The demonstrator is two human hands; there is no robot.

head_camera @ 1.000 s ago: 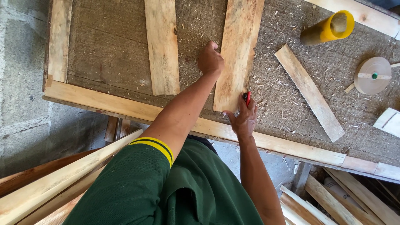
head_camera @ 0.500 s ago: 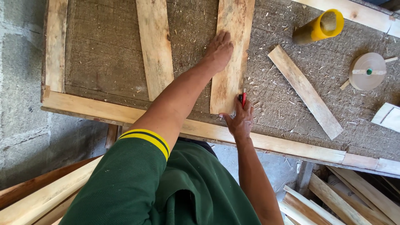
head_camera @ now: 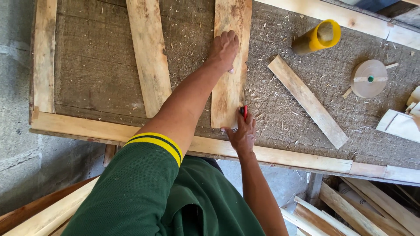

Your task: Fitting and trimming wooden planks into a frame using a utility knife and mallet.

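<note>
Take the upright board in the middle of the counter as your landmark. Left of it lies a second, slightly slanted plank, and further left a narrow strip along the counter's edge. Your left hand lies on the landmark board itself, fingers spread flat and pressing it down, grasping nothing. At the board's lower right edge your right hand is clenched around a red-handled tool, its tip touching that edge; whether it is a pencil or a blade cannot be told. Right of the board lie a short loose slat, then a yellow roll on its side and a round tan spool. The likely trouble, as I judge it: the board rests unclamped on a sawdust-strewn surface, so if your left palm eases off, it could skid or pivot and spoil the line you run along its edge; and if that tool is a blade, a slip upward along the edge would drive it toward your left wrist, which crosses above the path. Compared with half a second ago, your left hand has moved further up the board and flattened, while your right hand has stayed at the lower right edge with the tool.
</note>
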